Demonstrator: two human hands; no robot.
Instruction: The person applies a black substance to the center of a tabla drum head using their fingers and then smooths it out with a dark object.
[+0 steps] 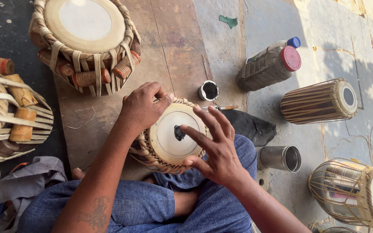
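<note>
Small tabla drum (169, 136) rests on the person's lap, above the blue-clad crossed legs, at the near edge of the wooden board (169, 47). Left hand (143, 108) curls closed over the drum's far rim, gripping it. Right hand (216, 146) is open, fingers spread, one fingertip touching the black paste spot (179, 133) at the drumhead's centre. Small black-filled pot (208, 90) stands just beyond.

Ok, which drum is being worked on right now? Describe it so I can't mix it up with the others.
Start at the wooden board on the floor. At its near edge, resting against the person's blue-clad knee, sits a small drum with a woven rim. The left hand steadies its far rim; the right hand touches its skin. It alone has a small wet black dab at its centre.
</note>
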